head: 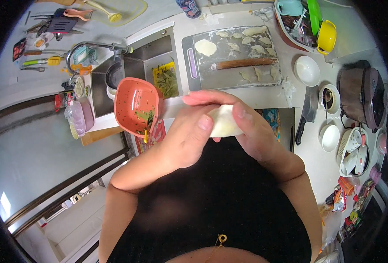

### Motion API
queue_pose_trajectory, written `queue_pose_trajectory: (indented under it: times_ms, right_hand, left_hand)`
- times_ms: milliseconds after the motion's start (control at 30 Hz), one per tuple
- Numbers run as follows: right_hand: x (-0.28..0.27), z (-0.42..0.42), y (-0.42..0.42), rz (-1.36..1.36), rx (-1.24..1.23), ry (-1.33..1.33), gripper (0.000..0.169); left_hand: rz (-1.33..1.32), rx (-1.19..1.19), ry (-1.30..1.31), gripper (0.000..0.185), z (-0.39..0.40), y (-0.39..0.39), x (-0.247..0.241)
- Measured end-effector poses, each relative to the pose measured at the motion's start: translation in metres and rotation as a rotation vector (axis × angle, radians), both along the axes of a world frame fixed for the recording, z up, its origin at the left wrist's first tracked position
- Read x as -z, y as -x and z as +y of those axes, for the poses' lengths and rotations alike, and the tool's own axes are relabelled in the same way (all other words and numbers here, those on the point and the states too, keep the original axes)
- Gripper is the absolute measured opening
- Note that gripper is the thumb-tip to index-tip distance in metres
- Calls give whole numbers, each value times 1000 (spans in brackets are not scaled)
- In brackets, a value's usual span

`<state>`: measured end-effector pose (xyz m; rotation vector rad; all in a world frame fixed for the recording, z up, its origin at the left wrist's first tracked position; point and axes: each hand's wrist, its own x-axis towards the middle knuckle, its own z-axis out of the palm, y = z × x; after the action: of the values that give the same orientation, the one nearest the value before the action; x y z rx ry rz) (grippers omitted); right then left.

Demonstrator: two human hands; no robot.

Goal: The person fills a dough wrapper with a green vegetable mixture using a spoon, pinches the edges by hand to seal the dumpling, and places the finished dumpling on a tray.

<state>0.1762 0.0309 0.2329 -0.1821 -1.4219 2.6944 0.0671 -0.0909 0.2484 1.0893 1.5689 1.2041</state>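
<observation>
Both my left hand (194, 131) and my right hand (251, 131) are closed around a pale dough dumpling (225, 123) in front of my chest. My thumbs press on its near side, and the fingers behind it are partly hidden. Beyond my hands, a floured cutting board (210, 77) bears a round dough wrapper (206, 47), a wooden rolling pin (245, 63) and several folded dumplings (258, 49). A strip of dough (254, 31) lies near its far edge. To the left, an orange bowl (131, 98) holds remnants of green filling and a yellow-handled utensil (146, 134).
The sink (151, 46), with a chrome faucet (82, 46), is behind the orange bowl. On the right counter are a cleaver (307, 110), white bowls (307, 70), a bowl of dark sauce (329, 98), a dark cooker (358, 95) and a dish rack (343, 157).
</observation>
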Motion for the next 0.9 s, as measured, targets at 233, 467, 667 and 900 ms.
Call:
queue_pose_trajectory:
  times_ms: [233,467,667,900]
  right_hand:
    - [10,-2,2,243,30,-141,68]
    - [10,1,1,381,30,-477,53]
    - [2,3,2,418,-2,-714,48]
    - [6,-7,7,543,118,-785,38]
  left_hand:
    - [306,123,-46,73,-3,8,-10]
    - [369,242,-225,37,-3,15,-14]
    - [502,292,-237,24,-9,18,-17]
    - [536,262,-268,20,-12,12,-11]
